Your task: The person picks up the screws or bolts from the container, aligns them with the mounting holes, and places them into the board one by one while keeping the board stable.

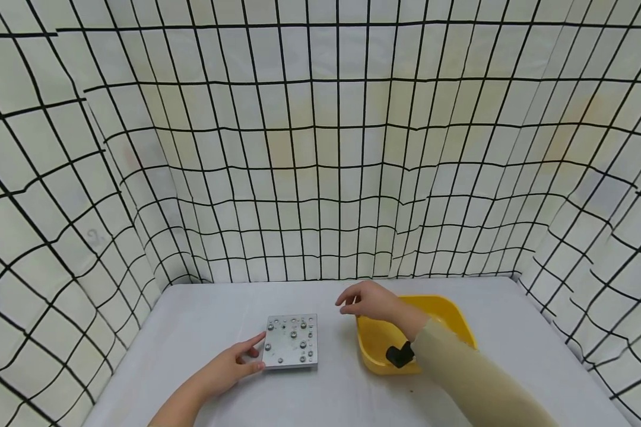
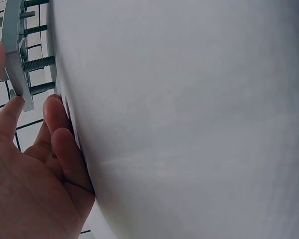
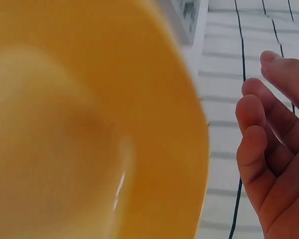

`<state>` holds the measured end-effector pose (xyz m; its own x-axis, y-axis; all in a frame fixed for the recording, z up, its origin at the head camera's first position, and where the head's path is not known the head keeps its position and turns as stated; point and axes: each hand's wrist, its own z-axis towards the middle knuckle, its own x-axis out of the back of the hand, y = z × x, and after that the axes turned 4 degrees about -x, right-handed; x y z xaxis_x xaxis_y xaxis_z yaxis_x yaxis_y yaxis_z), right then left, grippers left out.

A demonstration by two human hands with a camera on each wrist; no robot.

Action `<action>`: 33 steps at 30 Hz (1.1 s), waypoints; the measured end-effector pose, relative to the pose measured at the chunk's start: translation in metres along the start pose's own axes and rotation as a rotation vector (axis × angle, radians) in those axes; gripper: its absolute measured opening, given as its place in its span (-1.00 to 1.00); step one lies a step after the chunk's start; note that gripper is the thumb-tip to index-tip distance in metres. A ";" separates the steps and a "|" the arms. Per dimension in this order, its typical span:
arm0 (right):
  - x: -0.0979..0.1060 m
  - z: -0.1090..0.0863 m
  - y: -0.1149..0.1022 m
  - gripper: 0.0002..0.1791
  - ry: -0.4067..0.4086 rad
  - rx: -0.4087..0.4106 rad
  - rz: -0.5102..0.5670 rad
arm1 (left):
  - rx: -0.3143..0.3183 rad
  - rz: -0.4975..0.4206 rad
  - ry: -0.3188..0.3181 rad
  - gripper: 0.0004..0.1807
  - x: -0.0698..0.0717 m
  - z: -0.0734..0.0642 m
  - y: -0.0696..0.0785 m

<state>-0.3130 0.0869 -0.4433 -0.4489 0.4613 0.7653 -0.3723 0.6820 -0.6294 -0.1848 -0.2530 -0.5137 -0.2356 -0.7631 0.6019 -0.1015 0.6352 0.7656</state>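
A square silver metal plate (image 1: 291, 347) with several bolts and nuts stands on the table, left of the middle. In the left wrist view, the plate (image 2: 15, 59) appears edge-on, with threaded bolt shanks reaching toward the white surface. My left hand (image 1: 229, 366) rests at its left side, index finger and thumb touching the edge near the corner; the other fingers curl loosely below. My right hand (image 1: 371, 301) hovers over the far left rim of a yellow bin (image 1: 371, 350), fingers loosely bent. Nothing shows between the right fingers (image 3: 251, 109) in the right wrist view.
A white cloth covers the table (image 1: 208, 308). White walls with a black grid (image 1: 320, 178) enclose its back and sides. A black wrist camera (image 1: 400, 354) sits at the right sleeve, overlapping the bin in the head view.
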 end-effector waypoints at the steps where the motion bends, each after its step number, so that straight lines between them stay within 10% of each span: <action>1: 0.005 -0.004 0.008 -0.89 0.004 -0.004 0.001 | 0.001 0.003 0.003 -0.12 0.000 0.000 0.000; 14: 0.061 -0.061 0.090 -0.76 0.081 -0.175 0.036 | 0.007 -0.010 0.004 -0.13 0.002 -0.006 0.000; 33: 0.053 -0.050 0.089 -0.89 -0.068 -0.213 -0.239 | -0.026 -0.003 -0.006 -0.11 0.002 -0.002 -0.001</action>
<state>-0.3291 0.2003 -0.4523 -0.4252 0.2395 0.8728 -0.2987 0.8732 -0.3851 -0.1837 -0.2557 -0.5128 -0.2411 -0.7641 0.5983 -0.0775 0.6297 0.7729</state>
